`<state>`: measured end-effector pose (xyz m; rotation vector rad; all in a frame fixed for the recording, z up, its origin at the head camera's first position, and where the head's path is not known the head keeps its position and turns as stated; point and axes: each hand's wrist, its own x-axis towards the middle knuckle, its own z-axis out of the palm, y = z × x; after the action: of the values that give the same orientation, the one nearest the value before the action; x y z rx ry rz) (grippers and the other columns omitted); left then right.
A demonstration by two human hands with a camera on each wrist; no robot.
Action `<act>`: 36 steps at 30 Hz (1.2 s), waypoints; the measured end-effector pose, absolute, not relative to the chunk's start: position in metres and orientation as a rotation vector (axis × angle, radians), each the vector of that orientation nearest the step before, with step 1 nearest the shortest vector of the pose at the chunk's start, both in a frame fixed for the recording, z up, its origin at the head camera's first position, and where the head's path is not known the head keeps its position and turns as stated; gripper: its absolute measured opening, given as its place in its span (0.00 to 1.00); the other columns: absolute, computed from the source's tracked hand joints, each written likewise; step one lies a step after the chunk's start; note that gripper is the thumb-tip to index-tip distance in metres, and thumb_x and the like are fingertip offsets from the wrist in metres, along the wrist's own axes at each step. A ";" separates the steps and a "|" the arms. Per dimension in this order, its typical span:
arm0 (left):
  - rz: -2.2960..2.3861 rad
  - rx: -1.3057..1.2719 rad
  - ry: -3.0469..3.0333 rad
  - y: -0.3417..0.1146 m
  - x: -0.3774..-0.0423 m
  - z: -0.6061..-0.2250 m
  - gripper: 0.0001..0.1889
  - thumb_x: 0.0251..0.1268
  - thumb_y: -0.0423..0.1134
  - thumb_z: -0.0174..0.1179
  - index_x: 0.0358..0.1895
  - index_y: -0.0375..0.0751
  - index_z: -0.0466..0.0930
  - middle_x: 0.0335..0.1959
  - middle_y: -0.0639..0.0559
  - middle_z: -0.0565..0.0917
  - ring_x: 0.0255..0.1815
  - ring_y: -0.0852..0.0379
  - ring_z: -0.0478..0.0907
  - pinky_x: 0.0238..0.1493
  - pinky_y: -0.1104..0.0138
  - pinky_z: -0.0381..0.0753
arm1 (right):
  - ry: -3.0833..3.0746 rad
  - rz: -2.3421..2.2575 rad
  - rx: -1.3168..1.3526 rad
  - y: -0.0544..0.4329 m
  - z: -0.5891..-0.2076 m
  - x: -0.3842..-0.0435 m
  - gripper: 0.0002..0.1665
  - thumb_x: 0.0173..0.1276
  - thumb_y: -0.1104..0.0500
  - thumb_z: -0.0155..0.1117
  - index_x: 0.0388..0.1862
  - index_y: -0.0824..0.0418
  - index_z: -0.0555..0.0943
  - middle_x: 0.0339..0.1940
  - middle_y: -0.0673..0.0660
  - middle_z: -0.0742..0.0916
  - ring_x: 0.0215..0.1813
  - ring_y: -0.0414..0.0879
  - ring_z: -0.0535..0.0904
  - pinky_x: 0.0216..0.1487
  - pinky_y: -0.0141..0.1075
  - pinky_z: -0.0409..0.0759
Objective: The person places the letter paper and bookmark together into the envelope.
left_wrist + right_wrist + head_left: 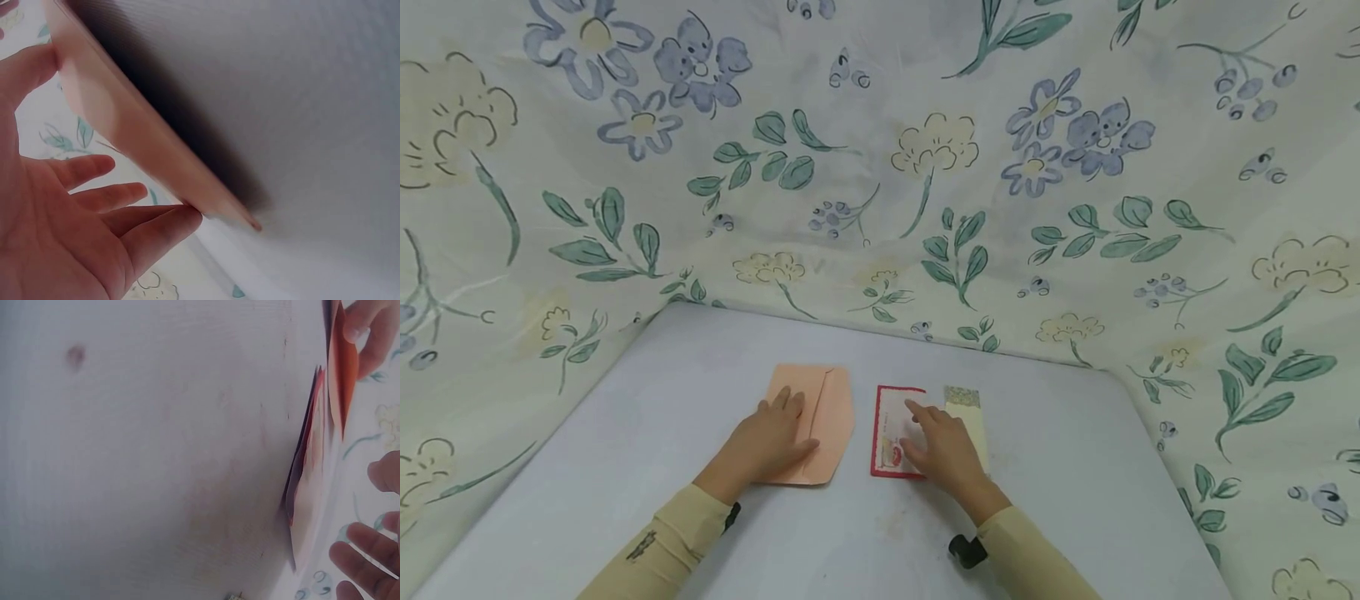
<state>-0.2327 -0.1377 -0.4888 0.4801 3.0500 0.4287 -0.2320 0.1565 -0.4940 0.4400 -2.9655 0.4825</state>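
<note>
A peach envelope [837, 417] lies on the white table, its long flap line running along the middle. My left hand [767, 442] rests on its left part with fingers spread; the left wrist view shows fingertips touching the envelope [119, 119]. To the right lies a white card with a red border [887, 417] and a small picture near its bottom. Over its right side hovers my right hand [947, 450], fingers loosely bent and holding nothing. In the right wrist view the right hand [378, 550] is apart from the card [305, 494].
A pale yellow slip with a speckled grey-green top band [962, 397] lies beside the card, partly behind the right hand. The white table [1075, 467] meets a floral cloth [865, 208] at its back and sides. A dark wrist strap [967, 551] shows at the right sleeve.
</note>
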 end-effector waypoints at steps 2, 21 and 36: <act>0.433 0.479 3.051 -0.138 -0.233 -0.489 0.42 0.69 0.54 0.64 0.73 0.24 0.62 0.73 0.20 0.61 0.66 0.17 0.64 0.63 0.36 0.70 | -2.966 0.474 0.450 0.155 -0.495 -0.232 0.41 0.66 0.46 0.72 0.76 0.50 0.70 0.58 0.53 0.85 0.61 0.50 0.79 0.63 0.48 0.76; 0.494 0.464 3.045 -0.138 -0.230 -0.485 0.41 0.71 0.53 0.62 0.72 0.22 0.62 0.73 0.20 0.61 0.67 0.19 0.65 0.65 0.38 0.69 | -2.964 0.448 0.505 0.140 -0.498 -0.233 0.40 0.67 0.44 0.72 0.75 0.49 0.71 0.58 0.52 0.84 0.63 0.50 0.78 0.65 0.50 0.74; 0.541 0.466 3.022 -0.133 -0.229 -0.486 0.40 0.71 0.53 0.61 0.73 0.24 0.62 0.73 0.22 0.61 0.69 0.22 0.65 0.67 0.40 0.68 | -2.941 0.435 0.620 0.127 -0.499 -0.234 0.36 0.69 0.46 0.69 0.73 0.53 0.73 0.60 0.54 0.84 0.62 0.51 0.79 0.63 0.49 0.76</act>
<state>-0.2293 -0.1328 -0.4858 0.4659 3.0224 0.5406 -0.2341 0.1275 -0.4993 0.6196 -2.9407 0.4353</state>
